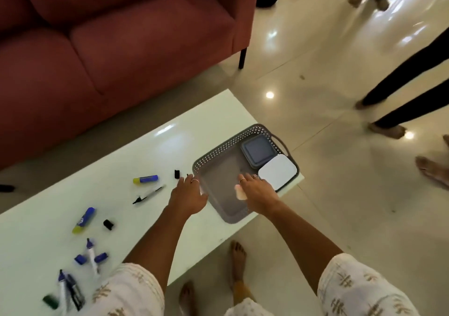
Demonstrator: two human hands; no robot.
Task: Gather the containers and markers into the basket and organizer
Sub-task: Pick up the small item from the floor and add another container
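A grey perforated basket (220,149) sits at the right end of the white table (102,177). Two square containers lie inside it, one with a dark grey lid (258,151) and one with a white lid (278,173). My right hand (257,193) is over the basket with its fingers stretched toward the white container. A pale pink patch shows at its thumb side, and I cannot tell what it is. My left hand (188,194) reaches to the basket's left rim with straight fingers. Blue markers (145,179) (83,219) (92,255), a black pen (149,194) and loose caps (108,224) lie scattered on the table.
A dark red sofa (97,48) stands behind the table. More markers (69,289) lie near the front left edge. Other people's legs and feet (388,128) stand on the glossy floor at the right. My own feet (238,262) are by the table's front edge.
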